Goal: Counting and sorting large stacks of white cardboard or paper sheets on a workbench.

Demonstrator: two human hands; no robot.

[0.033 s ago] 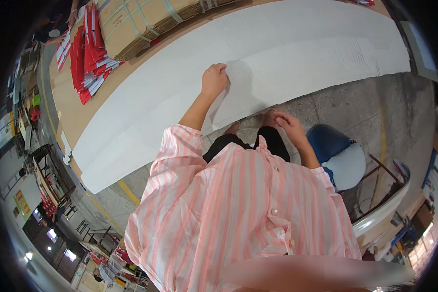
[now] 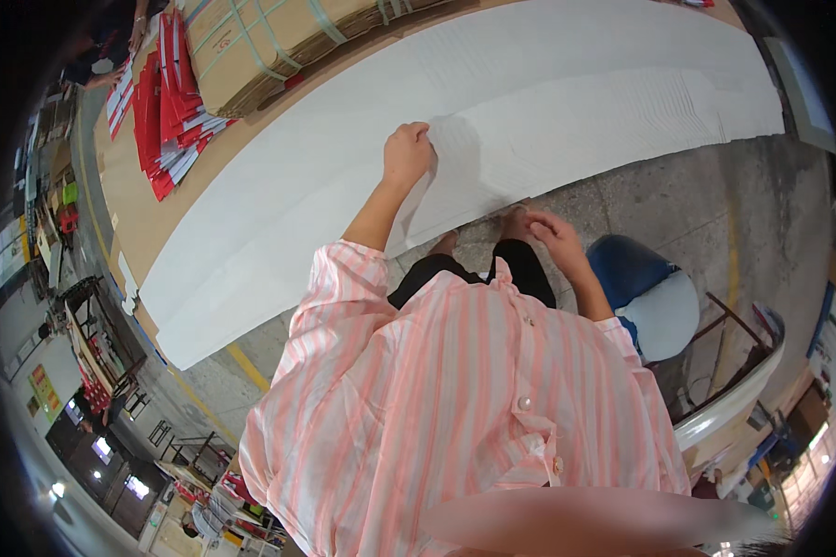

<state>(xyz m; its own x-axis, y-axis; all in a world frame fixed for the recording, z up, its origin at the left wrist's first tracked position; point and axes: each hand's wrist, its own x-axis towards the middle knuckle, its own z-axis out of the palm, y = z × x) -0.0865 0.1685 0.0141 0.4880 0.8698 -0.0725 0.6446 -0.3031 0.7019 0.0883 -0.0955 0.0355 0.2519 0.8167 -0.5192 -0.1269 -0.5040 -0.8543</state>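
My left hand [image 2: 407, 153] is closed, with its fingers curled, over the long white sheet [image 2: 325, 186] that covers most of the table. Its shadow falls on the sheet to the right. Whatever the fingers may hold is hidden, and I cannot tell whether they touch the sheet. My right hand [image 2: 557, 234] hangs off the table's near edge, above the floor, its fingers loosely bent and slightly apart with nothing seen in them. Fine ripples run across the right part of the sheet.
Flat brown cardboard [image 2: 279, 46], strapped in a bundle, lies at the far side. Red-and-white printed pieces [image 2: 163, 111] are piled at the far left, near another person's hand [image 2: 107, 79]. A stool with a blue cover [image 2: 627, 269] stands on my right.
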